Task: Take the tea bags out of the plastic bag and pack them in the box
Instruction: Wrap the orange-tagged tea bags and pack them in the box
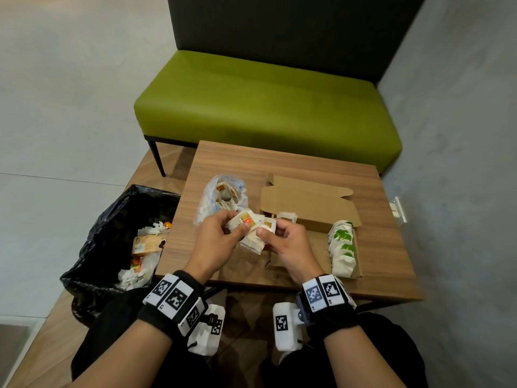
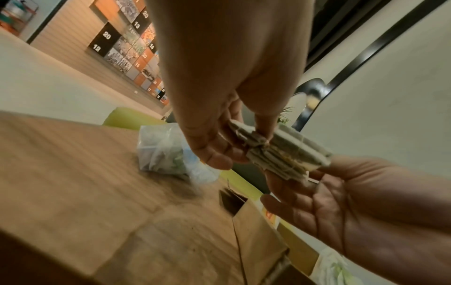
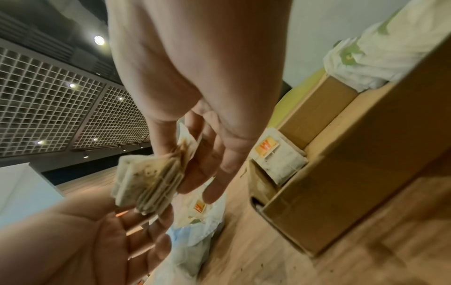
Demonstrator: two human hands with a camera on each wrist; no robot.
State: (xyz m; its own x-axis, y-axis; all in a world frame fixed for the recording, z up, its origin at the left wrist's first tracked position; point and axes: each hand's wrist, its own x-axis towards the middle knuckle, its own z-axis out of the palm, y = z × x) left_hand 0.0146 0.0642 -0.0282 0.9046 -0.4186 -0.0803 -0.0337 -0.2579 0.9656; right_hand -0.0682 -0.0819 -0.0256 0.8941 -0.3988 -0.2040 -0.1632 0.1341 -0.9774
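Above the wooden table (image 1: 372, 278), both hands hold one stack of white tea bags (image 1: 251, 233) with orange tags. My left hand (image 1: 223, 233) pinches its left end, my right hand (image 1: 277, 236) its right end. The left wrist view has the left fingers (image 2: 214, 152) gripping the stack (image 2: 280, 154), with the right palm (image 2: 341, 204) under it. Behind the hands lies the clear plastic bag (image 1: 221, 197) with more tea bags inside. The brown cardboard box (image 1: 310, 201) lies open to the right. It holds a row of green-tagged tea bags (image 1: 342, 247) and an orange-tagged one (image 3: 278, 160).
A black bin bag (image 1: 112, 219) with rubbish stands on the floor left of the table. A green bench (image 1: 265, 107) sits behind the table, and a grey wall (image 1: 461, 163) runs close on the right. A white bracket (image 1: 398, 208) is on the wall.
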